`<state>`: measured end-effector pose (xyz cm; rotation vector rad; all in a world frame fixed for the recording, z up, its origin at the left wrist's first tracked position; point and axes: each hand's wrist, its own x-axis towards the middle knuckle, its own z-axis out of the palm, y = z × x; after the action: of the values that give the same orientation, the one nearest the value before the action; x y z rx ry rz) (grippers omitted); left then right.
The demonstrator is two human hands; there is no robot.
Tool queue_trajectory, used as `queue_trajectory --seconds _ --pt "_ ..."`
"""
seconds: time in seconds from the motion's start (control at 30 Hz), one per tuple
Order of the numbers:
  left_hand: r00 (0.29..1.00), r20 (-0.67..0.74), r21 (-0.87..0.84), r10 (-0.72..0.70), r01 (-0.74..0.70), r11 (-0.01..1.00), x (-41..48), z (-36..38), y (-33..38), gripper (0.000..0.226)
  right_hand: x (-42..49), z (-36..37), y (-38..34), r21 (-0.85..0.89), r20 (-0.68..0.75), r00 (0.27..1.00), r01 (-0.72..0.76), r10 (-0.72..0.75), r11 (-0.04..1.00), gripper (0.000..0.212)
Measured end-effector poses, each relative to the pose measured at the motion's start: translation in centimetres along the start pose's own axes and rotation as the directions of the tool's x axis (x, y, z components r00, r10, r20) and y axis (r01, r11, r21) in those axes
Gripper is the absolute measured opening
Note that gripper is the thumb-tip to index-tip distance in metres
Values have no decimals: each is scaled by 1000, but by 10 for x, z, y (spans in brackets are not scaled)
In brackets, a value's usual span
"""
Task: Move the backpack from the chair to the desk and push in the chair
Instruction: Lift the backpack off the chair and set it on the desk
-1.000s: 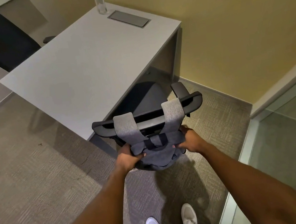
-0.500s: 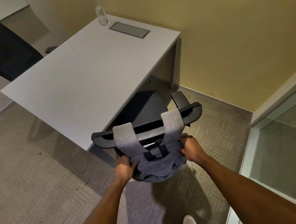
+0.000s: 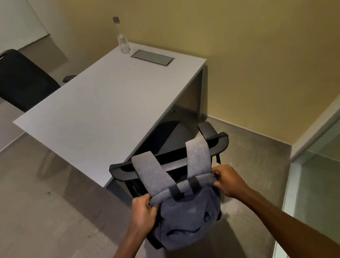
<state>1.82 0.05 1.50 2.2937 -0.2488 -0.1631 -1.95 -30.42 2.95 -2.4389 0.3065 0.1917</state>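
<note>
A grey fabric backpack [image 3: 184, 218] hangs behind the backrest of a black office chair [image 3: 218, 142], its two straps looped over the backrest's top. My left hand [image 3: 142, 211] grips the backpack's top left corner and my right hand [image 3: 228, 181] grips its top right corner. The chair stands at the near right side of a pale grey desk [image 3: 104, 114], with its seat partly under the desktop. The lower half of the chair is hidden by the backpack.
A clear bottle [image 3: 122, 38] and a metal cable hatch [image 3: 152, 57] are at the desk's far end. A second black chair [image 3: 17, 78] stands beyond the desk on the left. A yellow wall runs along the right, with a glass partition [image 3: 339, 180] at near right. Carpet covers the floor.
Both hands have lifted the backpack's top higher along the chair back, so more of its body shows. The view has tilted upward, and my shoes have almost left the frame.
</note>
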Motion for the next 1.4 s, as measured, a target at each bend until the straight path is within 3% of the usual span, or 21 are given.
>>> queue_trajectory --seconds 0.07,0.17,0.3,0.4,0.5,0.57,0.63,0.73,0.83,1.0,1.07,1.2,1.33,1.4 --pt "998 -49 -48 36 -38 998 -5 -2 5 65 -2 -7 -2 23 -8 1000 5 -4 1000 9" --pt "997 -60 -75 38 -43 996 -9 -4 15 43 -5 -24 -12 60 43 999 14 -17 998 11" --pt "995 -72 -106 68 -75 991 -13 -7 28 16 -15 -61 -23 368 329 939 -28 -103 929 37" --pt "993 -93 -121 78 -89 989 -13 -9 36 12 -18 -76 -32 536 291 952 -78 -97 841 46" --pt "992 -93 -108 88 -98 989 -14 -10 42 13 6 -74 -39 744 185 982 -161 32 649 35" --pt "991 -94 -107 95 -104 989 -14 -11 49 12 26 -72 -50 877 210 970 -242 123 414 34" --pt "990 -100 -104 95 -105 989 -11 -12 55 12 42 -71 -59 909 220 952 -279 213 310 37" --pt "991 -94 -77 95 -102 992 -3 -9 64 17 54 -72 -63 923 141 925 -251 352 291 42" --pt "992 -87 -46 92 -96 994 4 -2 75 21 59 -80 -54 955 -21 876 -126 482 270 47" --pt "993 -40 2 107 -107 994 9 18 93 27 48 -78 -28 936 -230 668 -47 708 349 49" --pt "995 -8 -8 98 -98 995 5 24 93 25 37 -72 -20 932 -255 606 -52 753 358 45" --pt "998 21 -51 66 -65 997 -8 33 83 27 18 -62 -13 916 -281 566 -84 775 393 44" --pt "998 41 -87 44 -40 995 -20 34 74 27 -4 -52 -11 927 -210 512 -166 833 336 41" --pt "998 45 -93 44 -40 995 -24 31 72 26 -18 -43 -10 923 -165 512 -221 843 315 29"
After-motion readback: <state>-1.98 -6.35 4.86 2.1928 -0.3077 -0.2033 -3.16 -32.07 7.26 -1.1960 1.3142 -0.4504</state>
